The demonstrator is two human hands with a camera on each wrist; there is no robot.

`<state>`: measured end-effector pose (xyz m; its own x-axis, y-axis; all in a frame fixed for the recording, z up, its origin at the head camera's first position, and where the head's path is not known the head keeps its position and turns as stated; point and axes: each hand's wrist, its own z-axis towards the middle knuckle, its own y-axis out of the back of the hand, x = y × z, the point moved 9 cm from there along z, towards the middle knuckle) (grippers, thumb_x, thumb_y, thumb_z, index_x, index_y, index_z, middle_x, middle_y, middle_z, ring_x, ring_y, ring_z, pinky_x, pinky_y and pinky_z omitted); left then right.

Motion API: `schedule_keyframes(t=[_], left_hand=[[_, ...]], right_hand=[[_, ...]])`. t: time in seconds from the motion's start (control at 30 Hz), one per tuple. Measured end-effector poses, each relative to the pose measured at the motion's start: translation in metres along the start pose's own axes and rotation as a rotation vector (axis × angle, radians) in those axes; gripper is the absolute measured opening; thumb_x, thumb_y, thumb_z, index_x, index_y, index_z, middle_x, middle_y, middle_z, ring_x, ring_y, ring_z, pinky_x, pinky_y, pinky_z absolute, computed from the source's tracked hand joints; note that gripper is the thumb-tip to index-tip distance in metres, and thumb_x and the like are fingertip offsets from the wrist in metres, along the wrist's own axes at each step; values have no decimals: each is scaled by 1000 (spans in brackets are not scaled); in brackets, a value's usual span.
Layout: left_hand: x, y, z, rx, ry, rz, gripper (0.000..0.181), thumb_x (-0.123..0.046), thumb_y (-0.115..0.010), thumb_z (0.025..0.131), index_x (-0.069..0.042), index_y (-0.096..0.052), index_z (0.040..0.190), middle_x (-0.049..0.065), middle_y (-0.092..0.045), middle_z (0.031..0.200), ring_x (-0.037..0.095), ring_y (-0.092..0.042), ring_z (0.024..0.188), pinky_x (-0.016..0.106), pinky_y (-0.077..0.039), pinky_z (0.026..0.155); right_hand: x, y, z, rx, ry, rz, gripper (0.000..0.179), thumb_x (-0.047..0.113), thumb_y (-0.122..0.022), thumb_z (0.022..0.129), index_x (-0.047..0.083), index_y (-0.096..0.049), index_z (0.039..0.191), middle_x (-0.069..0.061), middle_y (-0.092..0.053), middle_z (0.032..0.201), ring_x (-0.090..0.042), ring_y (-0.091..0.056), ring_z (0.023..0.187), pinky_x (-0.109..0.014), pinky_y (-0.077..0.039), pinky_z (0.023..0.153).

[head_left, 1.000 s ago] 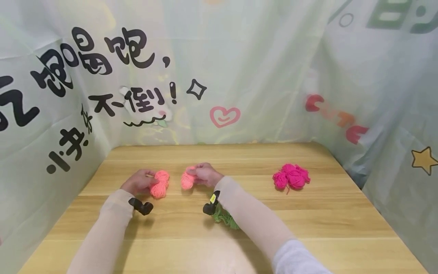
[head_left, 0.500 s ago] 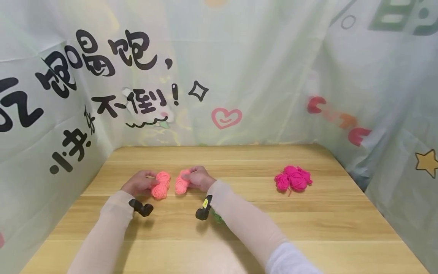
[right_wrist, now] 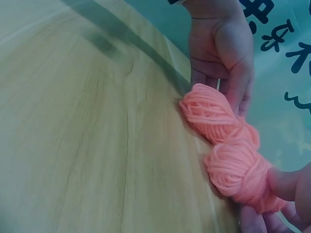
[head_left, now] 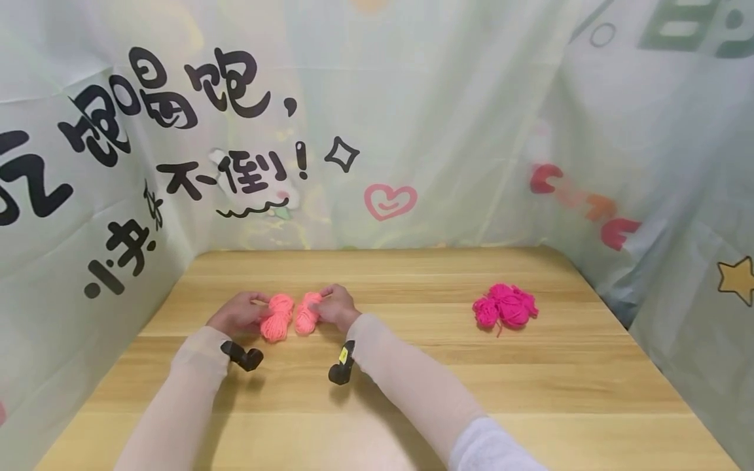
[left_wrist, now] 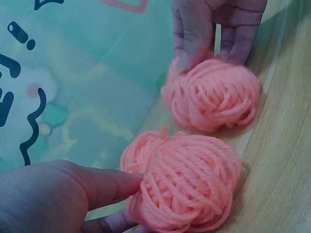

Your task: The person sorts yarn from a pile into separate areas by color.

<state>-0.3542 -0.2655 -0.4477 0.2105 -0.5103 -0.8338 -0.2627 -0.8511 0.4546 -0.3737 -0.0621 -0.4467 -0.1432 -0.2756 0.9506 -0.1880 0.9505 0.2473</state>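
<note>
Two coral-pink yarn skeins sit side by side toward the left of the table in the head view. My left hand (head_left: 237, 313) pinches the left skein (head_left: 277, 319) at its outer side, the thumb (left_wrist: 114, 183) pressing into the strands in the left wrist view. The right skein (head_left: 305, 315), gripped by my right hand (head_left: 338, 306) between thumb and fingers, stands just beside it with a narrow gap in the head view. Seen from the right wrist, the right skein (right_wrist: 238, 170) overlaps the left one (right_wrist: 209, 114).
A magenta yarn bundle (head_left: 505, 307) lies at the right of the wooden table (head_left: 448, 373), a loose strand trailing from it. A printed curtain (head_left: 459, 131) encloses the back and sides. Both wrists carry a black camera mount (head_left: 243, 355).
My right hand has carried its skein leftward, up beside the left one. The left hand stays put. The green yarn seen earlier under the right forearm is now hidden.
</note>
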Motion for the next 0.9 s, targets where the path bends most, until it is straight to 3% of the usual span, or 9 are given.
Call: schedule_keyframes(t=[0.33,0.53,0.7,0.9], left_hand=[[1,-1,3,-6,21,-36,41,-7,-57,96,11,-42,130,11,-60,88,17,-61,73,33,-55,69],[3,-2,4,-15,23,-48,38,-7,-58,96,10,-43,128,9,-61,84,15,-61,70,31,-55,67],[1,-1,3,-24,4,-43,40,-9,-58,96,11,-44,127,11,-62,86,17,-63,72,33,-55,69],[-9,20,-5,-194,-54,117,39,-14,-57,93,7,-52,126,22,-61,110,25,-63,87,34,-54,74]], right_hand=[[0,-3,0,-46,-1,-101,26,9,-79,79,7,-61,96,-4,-61,84,-17,-59,77,-25,-49,65],[-2,-8,1,21,-29,-89,26,10,-78,81,6,-60,99,-5,-62,82,-17,-61,71,-25,-51,63],[2,1,-1,74,-15,-83,29,10,-74,82,3,-59,106,-6,-60,87,-17,-62,69,-26,-53,61],[10,19,-4,112,10,-87,33,13,-68,89,-1,-56,117,-7,-62,86,-16,-58,62,-28,-53,61]])
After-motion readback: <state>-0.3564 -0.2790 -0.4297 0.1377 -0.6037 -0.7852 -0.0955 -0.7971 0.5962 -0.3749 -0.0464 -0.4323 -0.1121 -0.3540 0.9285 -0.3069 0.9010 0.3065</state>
